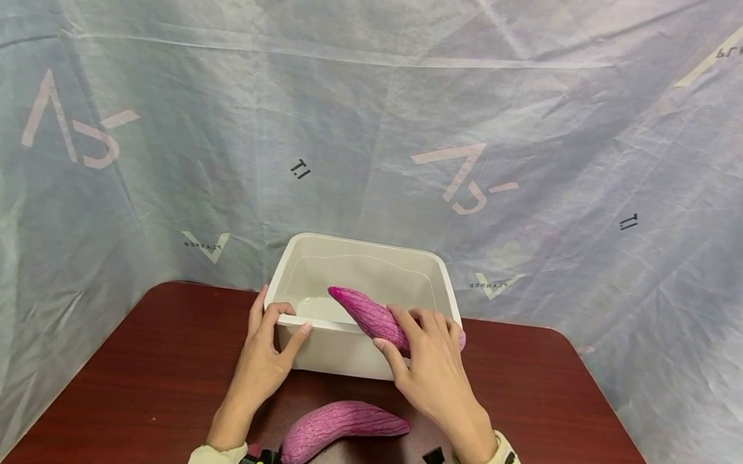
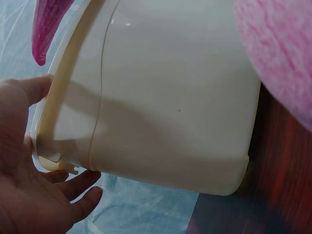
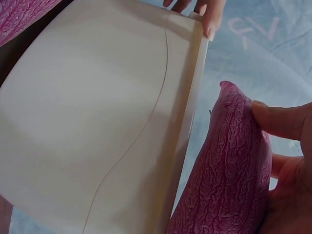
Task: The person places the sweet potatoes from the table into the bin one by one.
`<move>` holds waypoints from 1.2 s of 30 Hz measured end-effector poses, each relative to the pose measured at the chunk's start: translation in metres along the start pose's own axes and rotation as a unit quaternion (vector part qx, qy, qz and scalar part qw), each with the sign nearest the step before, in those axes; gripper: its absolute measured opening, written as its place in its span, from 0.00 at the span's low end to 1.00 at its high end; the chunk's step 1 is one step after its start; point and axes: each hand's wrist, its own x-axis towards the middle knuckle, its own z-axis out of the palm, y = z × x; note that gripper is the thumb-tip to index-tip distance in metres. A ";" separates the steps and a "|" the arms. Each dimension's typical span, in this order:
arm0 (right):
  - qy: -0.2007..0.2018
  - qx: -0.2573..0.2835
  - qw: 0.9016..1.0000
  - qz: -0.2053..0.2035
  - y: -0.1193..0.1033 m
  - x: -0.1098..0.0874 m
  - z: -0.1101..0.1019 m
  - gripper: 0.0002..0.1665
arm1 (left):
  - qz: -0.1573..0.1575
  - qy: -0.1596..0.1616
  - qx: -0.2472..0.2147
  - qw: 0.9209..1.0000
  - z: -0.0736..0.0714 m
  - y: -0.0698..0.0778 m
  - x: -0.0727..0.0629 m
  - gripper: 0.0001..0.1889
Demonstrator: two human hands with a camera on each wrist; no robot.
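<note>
A white plastic bin [image 1: 343, 350], open at the top, stands on the table. With thumb and fingers, my left hand [image 1: 265, 354] grips the rim at its front left corner; the left wrist view shows the thumb against the rim. My right hand [image 1: 431, 364] holds a long purple sweet potato [image 1: 368, 315] over the bin's front rim, its pointed end toward the upper left. In the right wrist view the wrinkled skin of this sweet potato [image 3: 226, 165] lies against the thumb and fingers. A second, curved purple sweet potato [image 1: 340, 425] lies on the table between my forearms.
The dark red wooden table [image 1: 176, 368] has rounded far corners. A grey-blue printed sheet [image 1: 363, 122] hangs behind it and on both sides. Dark straps or devices [image 1: 255, 460] sit at the wrists, close to the lying sweet potato.
</note>
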 end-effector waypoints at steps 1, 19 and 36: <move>0.002 -0.001 1.000 -0.001 0.000 0.000 0.000 0.27 | 0.000 0.000 0.000 1.000 0.000 0.000 0.000 0.19; 0.024 -0.006 1.000 -0.018 0.001 0.011 0.010 0.27 | 0.003 0.009 0.005 1.000 0.000 -0.002 0.001 0.19; 0.034 -0.002 0.999 -0.021 0.004 0.022 0.018 0.28 | 0.008 0.011 0.006 1.000 0.003 -0.002 0.000 0.19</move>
